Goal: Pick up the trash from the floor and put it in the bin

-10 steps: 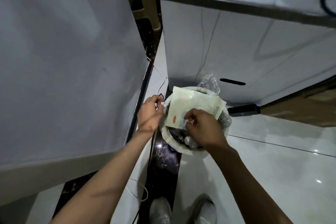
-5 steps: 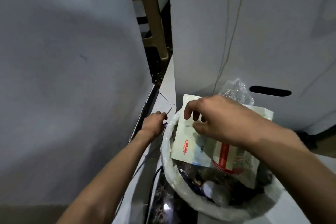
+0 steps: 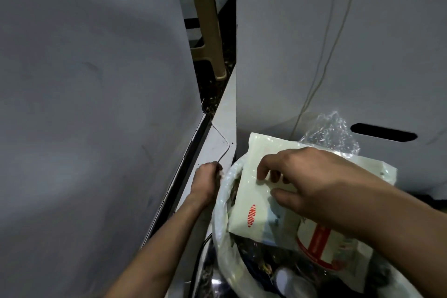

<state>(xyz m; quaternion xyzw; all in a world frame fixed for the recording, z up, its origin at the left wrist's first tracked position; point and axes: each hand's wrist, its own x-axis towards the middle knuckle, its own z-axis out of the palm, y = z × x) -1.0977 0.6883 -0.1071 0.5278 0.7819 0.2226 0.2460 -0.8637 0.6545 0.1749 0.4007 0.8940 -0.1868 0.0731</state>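
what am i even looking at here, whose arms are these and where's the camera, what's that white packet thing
There is no machine here. The arms belong to a person picking up trash, and the single camera sits on their head, looking forward and down, so you see what they see.

The right hand pinches a pale plastic packet printed with red lettering, which lies across the top of a bin lined with a whitish bag. Other trash shows inside the bin beneath it.

The left hand is curled at the bin's left edge; what it holds is unclear. White panels stand behind, with a tan plastic stool in the gap between them.
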